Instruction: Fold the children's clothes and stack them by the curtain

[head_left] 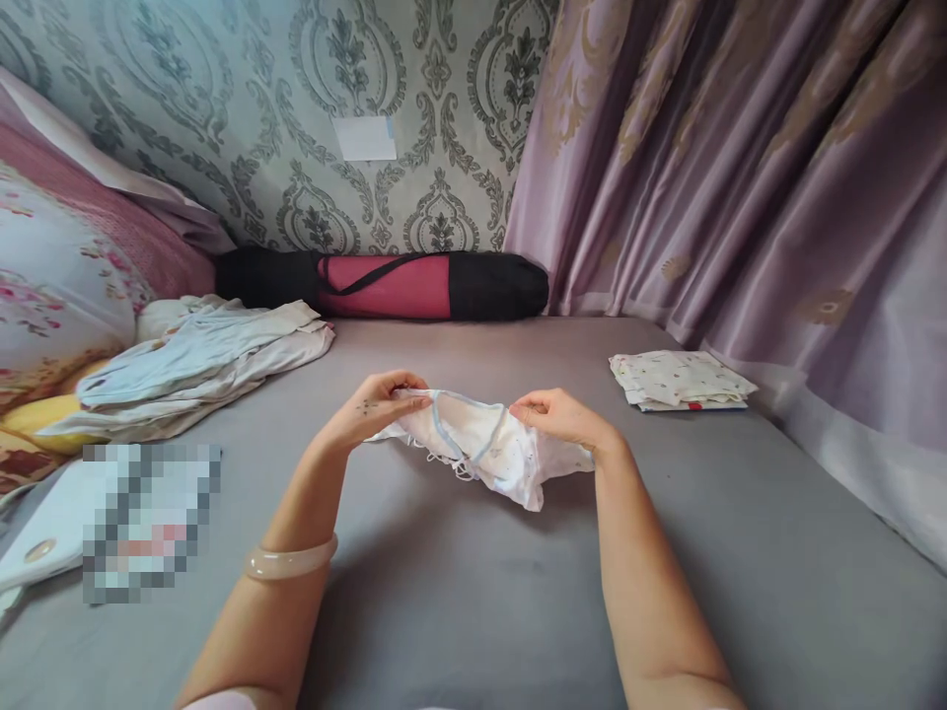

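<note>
A small white baby shirt (484, 434) with pale blue edging along its V-shaped neckline hangs between my two hands, above the grey sheet. My left hand (381, 409) pinches its upper left edge between thumb and fingers. At the upper right, my right hand (558, 414) grips the cloth in the same way. Thin white strings dangle from the shirt's lower left side. Its lower part droops loosely in folds, with one corner pointing down near the middle.
A grey sheet (459, 611) covers the bed. Folded white cloth (681, 378) lies at right, beside purple curtains (710, 177). Rumpled pale clothes (199, 355) lie at left near a floral pillow (59, 266). A black and red bag (392, 286) lies against the wall.
</note>
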A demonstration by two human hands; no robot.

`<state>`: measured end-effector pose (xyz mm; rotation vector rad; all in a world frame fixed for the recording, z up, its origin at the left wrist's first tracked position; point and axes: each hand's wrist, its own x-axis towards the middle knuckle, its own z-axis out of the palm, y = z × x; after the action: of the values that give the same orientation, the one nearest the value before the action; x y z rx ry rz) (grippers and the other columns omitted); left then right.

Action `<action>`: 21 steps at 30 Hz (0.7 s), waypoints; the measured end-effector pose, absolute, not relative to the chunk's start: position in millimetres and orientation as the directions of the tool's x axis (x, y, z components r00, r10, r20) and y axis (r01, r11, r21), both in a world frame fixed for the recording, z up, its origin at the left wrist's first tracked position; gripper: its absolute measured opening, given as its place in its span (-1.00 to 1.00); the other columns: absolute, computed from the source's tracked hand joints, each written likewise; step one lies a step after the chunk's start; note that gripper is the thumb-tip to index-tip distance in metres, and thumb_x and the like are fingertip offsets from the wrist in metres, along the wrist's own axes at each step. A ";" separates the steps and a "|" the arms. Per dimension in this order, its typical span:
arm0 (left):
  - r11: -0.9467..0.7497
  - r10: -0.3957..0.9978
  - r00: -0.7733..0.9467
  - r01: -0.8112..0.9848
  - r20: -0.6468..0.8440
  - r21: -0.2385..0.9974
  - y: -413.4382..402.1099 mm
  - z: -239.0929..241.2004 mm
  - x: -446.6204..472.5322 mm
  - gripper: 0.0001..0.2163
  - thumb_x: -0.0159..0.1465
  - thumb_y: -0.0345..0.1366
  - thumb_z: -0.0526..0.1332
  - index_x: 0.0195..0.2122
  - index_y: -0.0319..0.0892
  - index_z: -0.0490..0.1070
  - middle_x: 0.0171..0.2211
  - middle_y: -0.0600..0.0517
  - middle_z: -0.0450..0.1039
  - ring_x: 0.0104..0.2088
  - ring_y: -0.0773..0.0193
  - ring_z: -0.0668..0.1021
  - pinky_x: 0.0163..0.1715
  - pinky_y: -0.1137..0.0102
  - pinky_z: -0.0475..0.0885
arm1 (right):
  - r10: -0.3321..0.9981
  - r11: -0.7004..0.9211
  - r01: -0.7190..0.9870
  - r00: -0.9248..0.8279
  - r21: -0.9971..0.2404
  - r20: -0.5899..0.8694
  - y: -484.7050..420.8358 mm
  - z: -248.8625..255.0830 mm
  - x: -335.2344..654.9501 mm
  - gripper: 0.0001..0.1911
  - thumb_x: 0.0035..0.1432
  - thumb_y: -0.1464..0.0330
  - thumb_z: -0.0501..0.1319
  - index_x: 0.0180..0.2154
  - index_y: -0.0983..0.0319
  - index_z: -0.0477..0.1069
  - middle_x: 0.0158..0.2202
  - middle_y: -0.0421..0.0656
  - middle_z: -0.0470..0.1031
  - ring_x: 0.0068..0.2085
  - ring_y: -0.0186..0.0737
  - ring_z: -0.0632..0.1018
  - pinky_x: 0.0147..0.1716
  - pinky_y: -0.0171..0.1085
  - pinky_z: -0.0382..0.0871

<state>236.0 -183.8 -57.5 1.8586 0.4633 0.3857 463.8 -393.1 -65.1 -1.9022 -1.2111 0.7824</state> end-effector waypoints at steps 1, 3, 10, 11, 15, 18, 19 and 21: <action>-0.302 0.493 0.868 0.113 0.054 0.947 -184.1 -57.0 236.1 -0.66 0.10 -0.03 0.34 -0.26 -0.20 0.46 -0.41 0.06 0.42 -0.43 0.32 0.44 -0.45 0.47 0.31 | 0.932 -0.272 0.489 0.349 -0.829 -0.100 -391.2 -64.5 461.5 -0.59 0.08 0.05 0.25 -0.24 0.24 0.59 -0.41 -0.17 0.53 -0.35 -0.23 0.48 -0.37 -0.32 0.31; -0.321 0.492 0.866 0.082 0.092 0.943 -184.8 -56.1 236.5 -0.69 0.11 -0.06 0.34 -0.29 -0.20 0.44 -0.43 0.08 0.40 -0.45 0.35 0.41 -0.46 0.48 0.30 | 0.949 -0.239 0.508 0.304 -0.828 -0.088 -389.0 -62.9 458.1 -0.60 0.10 0.06 0.23 -0.26 0.24 0.60 -0.38 -0.17 0.55 -0.32 -0.22 0.49 -0.35 -0.32 0.31; -0.415 0.512 0.843 0.077 0.163 0.906 -183.9 -56.4 237.3 -0.71 0.13 -0.06 0.32 -0.33 -0.20 0.45 -0.45 0.07 0.39 -0.46 0.36 0.39 -0.48 0.50 0.27 | 0.934 -0.161 0.525 0.354 -0.836 0.043 -388.0 -57.3 453.7 -0.69 0.10 0.14 0.22 -0.37 0.25 0.58 -0.34 -0.16 0.57 -0.28 -0.20 0.50 -0.29 -0.30 0.32; -0.430 0.519 0.837 0.081 0.172 0.899 -184.1 -55.9 237.2 -0.71 0.14 -0.05 0.32 -0.34 -0.21 0.46 -0.44 0.06 0.40 -0.45 0.36 0.39 -0.48 0.50 0.27 | 0.933 -0.142 0.514 0.354 -0.846 0.059 -387.6 -56.8 453.3 -0.69 0.11 0.14 0.22 -0.36 0.25 0.58 -0.34 -0.16 0.57 -0.29 -0.21 0.50 -0.30 -0.31 0.32; -0.473 0.561 0.794 0.077 0.232 0.878 -185.5 -52.6 236.4 -0.68 0.13 -0.02 0.32 -0.37 -0.22 0.50 -0.43 0.03 0.43 -0.43 0.34 0.41 -0.48 0.48 0.28 | 0.927 -0.086 0.481 0.359 -0.873 0.106 -386.6 -56.5 453.0 -0.67 0.14 0.12 0.19 -0.33 0.25 0.55 -0.39 -0.19 0.53 -0.35 -0.27 0.48 -0.35 -0.32 0.31; -0.498 0.585 0.757 0.051 0.292 0.866 -185.6 -52.3 237.3 -0.70 0.13 -0.03 0.33 -0.40 -0.21 0.51 -0.36 -0.01 0.45 -0.38 0.31 0.44 -0.43 0.47 0.31 | 0.921 -0.068 0.450 0.371 -0.890 0.118 -386.1 -56.1 453.5 -0.67 0.12 0.11 0.23 -0.30 0.25 0.54 -0.37 -0.18 0.53 -0.35 -0.27 0.48 -0.36 -0.31 0.32; -0.502 0.589 0.748 0.042 0.306 0.864 -185.8 -52.3 238.1 -0.71 0.13 -0.04 0.33 -0.41 -0.21 0.52 -0.34 -0.02 0.46 -0.36 0.31 0.44 -0.42 0.46 0.32 | 0.923 -0.066 0.434 0.368 -0.898 0.110 -386.0 -55.1 453.2 -0.67 0.11 0.11 0.24 -0.29 0.25 0.54 -0.35 -0.16 0.54 -0.34 -0.26 0.49 -0.35 -0.30 0.33; -0.495 0.605 0.729 0.028 0.321 0.868 -187.9 -50.5 239.6 -0.72 0.12 -0.05 0.34 -0.41 -0.21 0.53 -0.35 -0.02 0.45 -0.37 0.31 0.45 -0.42 0.45 0.32 | 0.922 -0.061 0.434 0.370 -0.899 0.116 -386.5 -50.4 451.0 -0.68 0.10 0.12 0.27 -0.27 0.24 0.55 -0.31 -0.14 0.56 -0.29 -0.22 0.51 -0.30 -0.28 0.35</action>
<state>239.6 -187.9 -50.5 1.9827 0.4826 0.7666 451.0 -386.5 -50.4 -1.6671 -1.2199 0.6351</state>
